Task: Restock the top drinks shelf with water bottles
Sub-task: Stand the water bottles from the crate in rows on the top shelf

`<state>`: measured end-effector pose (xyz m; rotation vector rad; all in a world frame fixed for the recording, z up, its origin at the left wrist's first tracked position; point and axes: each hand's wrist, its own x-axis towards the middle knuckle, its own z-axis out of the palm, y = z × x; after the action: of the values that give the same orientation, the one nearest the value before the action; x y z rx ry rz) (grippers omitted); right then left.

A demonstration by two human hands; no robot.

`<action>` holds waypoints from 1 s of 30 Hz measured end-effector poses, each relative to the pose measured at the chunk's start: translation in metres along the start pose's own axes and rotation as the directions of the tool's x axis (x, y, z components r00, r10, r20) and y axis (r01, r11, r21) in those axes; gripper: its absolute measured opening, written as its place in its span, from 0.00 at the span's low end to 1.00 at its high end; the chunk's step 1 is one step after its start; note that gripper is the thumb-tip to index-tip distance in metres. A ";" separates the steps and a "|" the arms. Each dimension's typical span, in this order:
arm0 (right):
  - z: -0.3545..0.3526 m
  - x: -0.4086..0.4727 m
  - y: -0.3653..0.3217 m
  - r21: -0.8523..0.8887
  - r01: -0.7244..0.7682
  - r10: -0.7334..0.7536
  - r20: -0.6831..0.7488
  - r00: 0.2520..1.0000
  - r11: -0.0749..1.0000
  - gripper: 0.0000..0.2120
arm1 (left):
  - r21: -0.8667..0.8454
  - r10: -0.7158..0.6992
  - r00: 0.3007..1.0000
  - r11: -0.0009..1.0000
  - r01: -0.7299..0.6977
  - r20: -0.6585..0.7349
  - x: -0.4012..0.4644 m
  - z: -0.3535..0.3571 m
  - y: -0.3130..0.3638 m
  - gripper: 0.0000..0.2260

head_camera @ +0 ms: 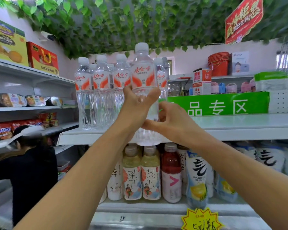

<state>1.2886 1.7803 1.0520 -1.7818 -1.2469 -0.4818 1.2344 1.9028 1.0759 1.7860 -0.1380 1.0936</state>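
A clear water bottle (144, 75) with a white cap and a red-and-white label is held upright in the left grip (136, 103), whose thumb and fingers are curled round its waist just below the label. The right grip (169, 121) is set lower on the same bottle, its fingers wrapped round the lower body from the right side, so the bottle is clasped by both hands. The bottle is held in front of the top shelf (239, 127), its base hanging below the shelf's front edge and its cap raised above the caps of the standing row. Just behind and to the left of it, a row of bottles (101, 93) of the same kind is seen standing upright on the left end of that shelf, packed close together. To the right of the row the white shelf surface is seen, backed by a green sign (218, 103) with white characters. On the shelf below, tea bottles (141, 175), a red drink (171, 173) and white-and-blue pouches (197, 180) are lined up, and a yellow price tag (201, 221) is fixed to the rail beneath. At the left, a person (27, 166) in black with a white visor is partly shown beside snack shelves (32, 108). Green leaves (123, 22) are hung overhead.
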 end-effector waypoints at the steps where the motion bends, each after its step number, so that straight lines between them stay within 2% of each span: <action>1: -0.002 0.003 0.001 0.019 -0.008 0.009 -0.041 0.999 1.000 0.15 | -0.013 -0.001 0.999 1.000 0.001 0.047 0.004 0.003 0.005 0.29; 3: -0.008 0.009 0.008 0.047 -0.034 0.038 -0.075 0.996 0.998 0.16 | 0.004 -0.003 0.996 1.000 0.003 0.094 0.010 0.005 0.010 0.29; 6: -0.022 0.025 0.020 0.056 -0.075 0.080 -0.104 0.991 0.996 0.21 | 0.226 0.086 0.996 0.971 -0.079 -0.022 0.011 0.003 -0.005 0.26; 9: -0.029 0.040 0.035 0.061 -0.117 0.122 -0.100 0.987 0.991 0.12 | 0.557 0.193 0.975 0.824 -0.100 -0.110 0.003 -0.002 -0.037 0.28; 10: -0.029 0.043 0.040 0.057 -0.130 0.135 -0.086 0.987 0.990 0.09 | 0.628 0.208 0.973 0.772 -0.099 -0.103 0.002 -0.003 -0.047 0.30; 12: -0.023 0.047 0.050 0.045 -0.159 0.161 -0.055 0.985 0.986 0.10 | 0.711 0.218 0.972 0.697 -0.096 -0.083 0.003 -0.004 -0.061 0.35; 17: -0.014 0.056 0.061 0.055 -0.176 0.179 -0.048 0.983 0.983 0.08 | 0.790 0.238 0.965 0.610 -0.059 -0.111 0.009 0.004 -0.077 0.42; 21: -0.010 0.061 0.064 0.004 -0.169 0.169 -0.037 0.985 0.986 0.08 | 0.821 0.278 0.946 0.571 -0.023 -0.167 0.011 0.011 -0.085 0.44; 24: -0.007 0.065 0.067 -0.025 -0.179 0.177 -0.060 0.982 0.984 0.07 | 0.824 0.289 0.936 0.567 0.003 -0.202 0.012 0.014 -0.086 0.43; 30: -0.001 0.076 0.072 -0.051 -0.246 0.243 -0.053 0.968 0.968 0.13 | 0.815 0.285 0.934 0.579 0.010 -0.214 0.013 0.015 -0.084 0.43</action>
<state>1.3847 1.8139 1.0763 -1.9311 -0.9728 -0.4170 1.2961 1.9372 1.0261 2.3739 0.5330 1.7397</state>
